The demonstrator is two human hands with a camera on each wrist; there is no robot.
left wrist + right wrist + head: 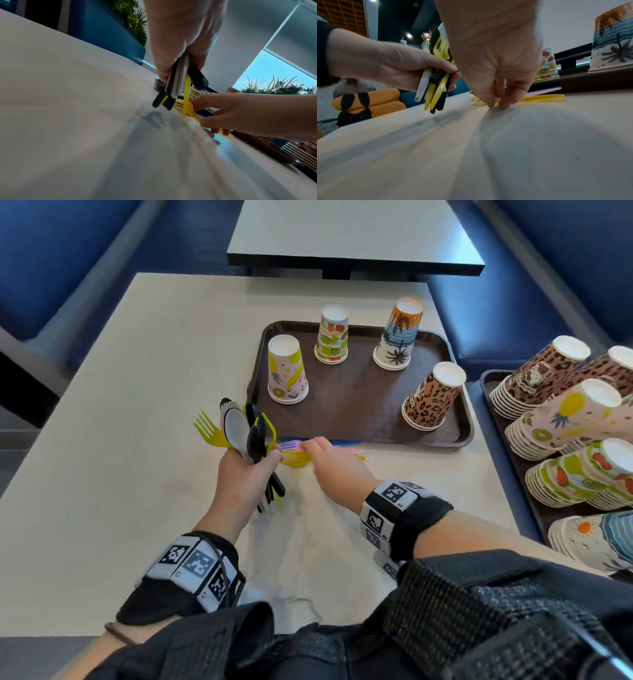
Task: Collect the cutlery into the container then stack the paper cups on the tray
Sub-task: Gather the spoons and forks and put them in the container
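Observation:
My left hand point(263, 462) grips a bundle of plastic cutlery point(239, 433), yellow, black and white, with the heads pointing up; the bundle point(178, 86) hangs just above the table. Right beside it, my right hand point(317, 450) reaches down and pinches a yellow fork point(294, 458) lying on the table. A pink piece point(291, 445) and a blue piece point(346, 442) lie along the front edge of the brown tray point(359, 405). Upside down on the tray stand a fruit cup point(287, 371), a citrus cup point(332, 337), a palm cup point(397, 337) and a leopard cup point(431, 398).
A second tray point(486, 381) at the right, off the table's edge, carries several stacks of patterned cups point(561, 419) lying on their sides. Another table point(352, 234) stands behind, with blue benches on both sides. The left half of my table point(120, 405) is bare.

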